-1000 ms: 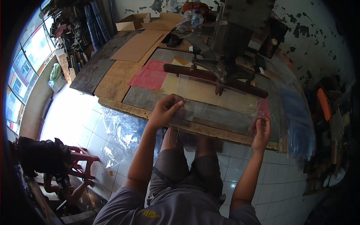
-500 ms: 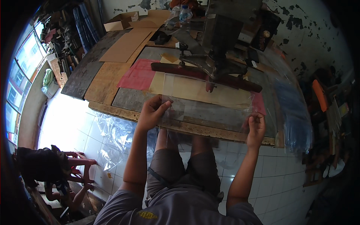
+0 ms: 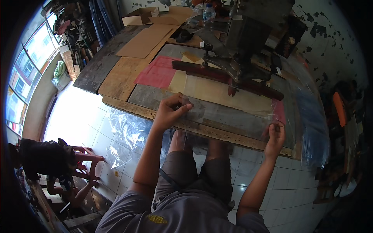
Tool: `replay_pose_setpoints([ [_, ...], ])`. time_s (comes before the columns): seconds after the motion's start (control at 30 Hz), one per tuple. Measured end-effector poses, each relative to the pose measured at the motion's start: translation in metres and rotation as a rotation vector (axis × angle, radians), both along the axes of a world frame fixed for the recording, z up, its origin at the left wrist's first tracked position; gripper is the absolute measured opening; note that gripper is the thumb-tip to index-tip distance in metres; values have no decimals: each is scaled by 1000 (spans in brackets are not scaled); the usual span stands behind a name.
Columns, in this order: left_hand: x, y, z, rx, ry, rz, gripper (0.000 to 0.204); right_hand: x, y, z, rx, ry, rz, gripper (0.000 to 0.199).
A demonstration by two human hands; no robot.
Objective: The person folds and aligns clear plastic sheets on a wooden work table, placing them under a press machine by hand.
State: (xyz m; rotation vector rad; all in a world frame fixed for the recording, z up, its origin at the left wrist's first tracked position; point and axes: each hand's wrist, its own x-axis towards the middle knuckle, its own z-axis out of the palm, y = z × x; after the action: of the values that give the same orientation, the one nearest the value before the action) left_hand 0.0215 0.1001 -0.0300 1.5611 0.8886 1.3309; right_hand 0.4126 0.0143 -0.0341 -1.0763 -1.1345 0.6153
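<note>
Thin, clear plastic sheet (image 3: 227, 112) between left fingers (image 3: 185, 109) and right fingers (image 3: 277, 127), over near worktable edge (image 3: 126, 109)

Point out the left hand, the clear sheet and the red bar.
Left hand (image 3: 169, 112): head view, on its thumb side.
Clear sheet (image 3: 229, 107): head view, near its middle.
Red bar (image 3: 194, 70): head view, on its left part.

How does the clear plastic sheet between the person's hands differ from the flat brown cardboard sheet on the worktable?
The clear plastic sheet is see-through, with the worktable showing behind it; the flat brown cardboard sheet is opaque. The plastic sheet is pinched by the left hand and the right hand; the cardboard sheet lies on the worktable, touched by neither hand. Both look thin.
</note>
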Motion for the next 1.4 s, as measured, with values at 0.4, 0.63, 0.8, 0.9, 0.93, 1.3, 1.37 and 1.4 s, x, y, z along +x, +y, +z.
replay_pose_setpoints([
  [0.4,-1,-2,3,-57,57,23,21,-2,1,0,-28,13,-17,18],
  [0.63,-3,-2,2,-62,55,16,21,-2,2,-2,-18,3,-21,18],
  [0.8,-2,-4,5,-72,57,15,22,0,2,-3,-18,-12,-33,17],
  [0.9,-3,-2,2,-85,61,16,23,0,3,-3,-21,-12,-35,18],
  [0.93,-4,-2,1,-88,65,15,23,-1,3,-3,-21,-13,-34,18],
  [1.3,-3,-2,5,-81,53,-58,18,0,2,-3,-32,-25,-52,16],
  [1.37,-5,-2,6,-62,57,-61,20,0,3,-3,-37,-33,-55,16],
  [1.4,-5,-2,6,-62,57,-59,20,0,4,-4,-35,-24,-48,16],
])
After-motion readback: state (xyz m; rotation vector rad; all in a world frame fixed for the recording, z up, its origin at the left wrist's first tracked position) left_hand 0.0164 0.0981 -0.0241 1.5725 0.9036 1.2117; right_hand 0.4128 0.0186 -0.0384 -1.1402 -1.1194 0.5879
